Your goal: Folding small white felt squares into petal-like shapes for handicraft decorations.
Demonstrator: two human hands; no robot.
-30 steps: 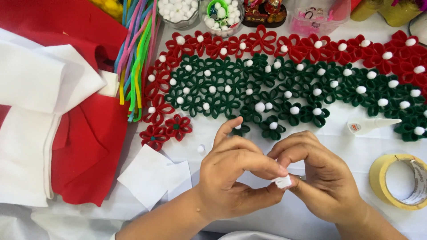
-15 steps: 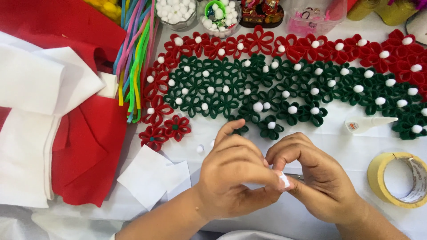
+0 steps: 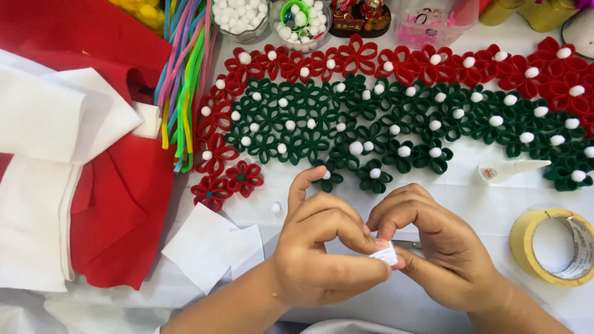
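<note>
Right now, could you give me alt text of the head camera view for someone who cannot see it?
Two hands, left hand and right hand, pinch a small white scrap together above a white table. Behind them lies a mat of red and green felt flowers with white pompoms; a tape roll sits at right.

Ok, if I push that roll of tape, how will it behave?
The tape roll lies flat on its side, so it would probably slide, not roll. It looks nearly used up, with a wide hollow core, so likely light. Stood on edge, it might roll.
</note>
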